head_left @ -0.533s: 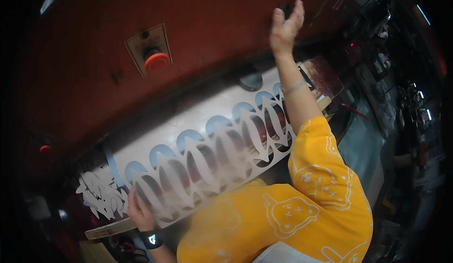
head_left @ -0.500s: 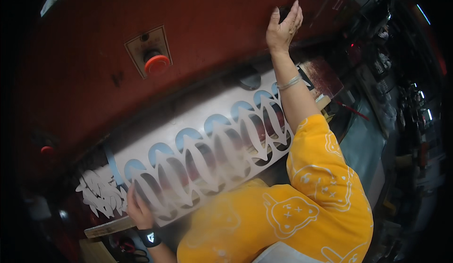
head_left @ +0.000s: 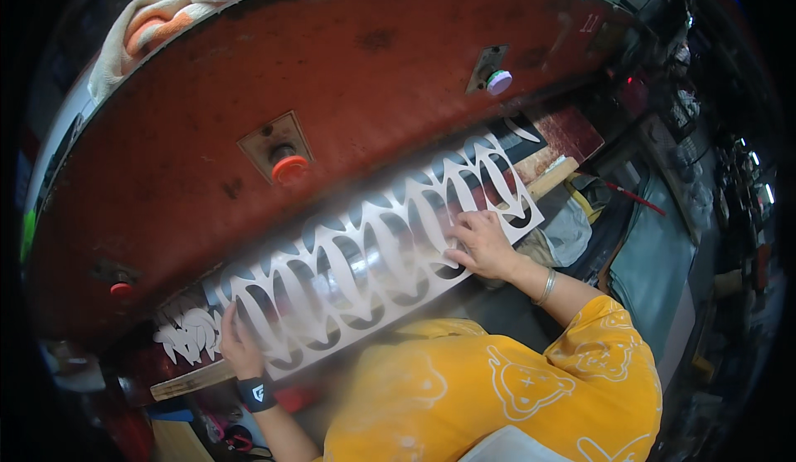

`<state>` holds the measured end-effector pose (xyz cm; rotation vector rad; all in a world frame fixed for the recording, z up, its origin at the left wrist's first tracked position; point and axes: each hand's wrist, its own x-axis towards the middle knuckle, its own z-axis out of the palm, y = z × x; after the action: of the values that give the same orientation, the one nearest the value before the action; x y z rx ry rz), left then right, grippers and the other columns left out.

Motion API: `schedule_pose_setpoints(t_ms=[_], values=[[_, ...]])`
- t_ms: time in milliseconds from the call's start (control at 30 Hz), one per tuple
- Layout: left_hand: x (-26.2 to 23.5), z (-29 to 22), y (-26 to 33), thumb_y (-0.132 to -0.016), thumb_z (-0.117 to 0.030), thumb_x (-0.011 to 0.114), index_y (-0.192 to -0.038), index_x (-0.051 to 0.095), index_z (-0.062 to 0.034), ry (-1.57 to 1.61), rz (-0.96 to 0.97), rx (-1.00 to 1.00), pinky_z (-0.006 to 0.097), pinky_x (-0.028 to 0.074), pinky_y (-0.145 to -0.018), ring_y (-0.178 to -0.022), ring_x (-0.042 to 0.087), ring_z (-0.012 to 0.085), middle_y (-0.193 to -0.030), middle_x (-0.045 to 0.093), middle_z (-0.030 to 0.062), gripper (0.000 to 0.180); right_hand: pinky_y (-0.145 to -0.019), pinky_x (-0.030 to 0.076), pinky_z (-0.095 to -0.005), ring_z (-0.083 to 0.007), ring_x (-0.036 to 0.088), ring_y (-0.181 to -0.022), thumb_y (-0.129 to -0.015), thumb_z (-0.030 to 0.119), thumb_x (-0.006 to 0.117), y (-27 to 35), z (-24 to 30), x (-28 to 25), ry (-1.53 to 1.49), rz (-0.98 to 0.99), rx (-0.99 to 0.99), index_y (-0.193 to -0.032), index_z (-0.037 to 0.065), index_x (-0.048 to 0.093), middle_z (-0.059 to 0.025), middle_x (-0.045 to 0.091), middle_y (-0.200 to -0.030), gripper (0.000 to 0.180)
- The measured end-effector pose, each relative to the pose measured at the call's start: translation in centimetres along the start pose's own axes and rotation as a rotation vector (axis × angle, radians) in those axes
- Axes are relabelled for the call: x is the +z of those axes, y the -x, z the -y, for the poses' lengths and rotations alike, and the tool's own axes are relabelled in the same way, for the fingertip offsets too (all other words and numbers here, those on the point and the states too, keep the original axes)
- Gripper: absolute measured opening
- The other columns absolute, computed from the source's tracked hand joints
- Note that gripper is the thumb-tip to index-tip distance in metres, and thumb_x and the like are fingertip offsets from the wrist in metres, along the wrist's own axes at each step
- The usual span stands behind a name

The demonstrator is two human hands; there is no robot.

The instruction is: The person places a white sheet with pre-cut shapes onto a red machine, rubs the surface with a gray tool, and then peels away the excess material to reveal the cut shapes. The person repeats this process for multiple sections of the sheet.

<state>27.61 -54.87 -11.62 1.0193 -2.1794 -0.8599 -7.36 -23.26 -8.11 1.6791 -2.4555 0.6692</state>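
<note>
A long white sheet (head_left: 405, 223) with rows of curved cut-out holes lies slantwise under a red machine front. My left hand (head_left: 240, 348) is at the sheet's near left corner, its fingers along the edge and closed on it. Over the right part of the sheet, my right hand (head_left: 485, 246) reaches in with fingers bent and spread, touching the strips between the holes. Its fingertips are partly hidden against the cut-outs. Loose white curved pieces (head_left: 186, 329) lie in a heap to the left of my left hand.
The red machine front (head_left: 373, 89) carries a red push button (head_left: 289, 167), a lilac one (head_left: 498, 82) and another red one (head_left: 121, 288). A towel (head_left: 166, 18) lies on top. Wooden bars (head_left: 192, 379) stick out at the near left and at the right (head_left: 553, 177).
My right hand has come down from the machine front onto the sheet, baring the lilac button. The red front appears higher relative to the sheet. My left hand stays at the sheet's left edge.
</note>
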Motion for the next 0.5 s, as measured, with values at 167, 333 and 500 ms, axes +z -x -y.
schedule_pose_setpoints(t_ms=[167, 333, 500], values=[[0.2, -0.2, 0.0, -0.09, -0.003, 0.043, -0.126, 0.053, 0.0006, -0.078, -0.047, 0.084, 0.034, 0.041, -0.097, -0.114, 0.056, 0.0272, -0.123, 0.059, 0.0161, 0.037, -0.084, 0.034, -0.0422, -0.0299, 0.05, -0.103, -0.077, 0.034, 0.067, 0.3, 1.6, -0.4, 0.088, 0.133, 0.117, -0.099, 0.011, 0.066, -0.0145, 0.053, -0.109, 0.031], [0.1, 0.1, 0.1, -0.09, -0.003, 0.042, -0.127, 0.051, 0.0017, -0.097, -0.048, 0.114, 0.036, 0.039, -0.099, -0.116, 0.054, 0.0319, -0.124, 0.057, 0.0206, 0.038, -0.085, 0.034, -0.0428, -0.0327, 0.05, -0.101, -0.079, 0.031, 0.067, 0.7, 2.0, -0.5, 0.103, 0.11, 0.126, -0.1, 0.01, 0.066, -0.0165, 0.051, -0.11, 0.03], [0.3, 0.4, 0.2, -0.089, 0.0, 0.042, -0.128, 0.049, 0.0013, -0.054, -0.035, 0.052, 0.034, 0.04, -0.099, -0.116, 0.054, 0.0283, -0.124, 0.057, 0.0191, 0.04, -0.085, 0.035, -0.0436, -0.0329, 0.051, -0.1, -0.08, 0.032, 0.067, 0.6, 2.0, -0.6, 0.071, 0.084, 0.111, -0.099, 0.009, 0.066, -0.0172, 0.052, -0.11, 0.03]])
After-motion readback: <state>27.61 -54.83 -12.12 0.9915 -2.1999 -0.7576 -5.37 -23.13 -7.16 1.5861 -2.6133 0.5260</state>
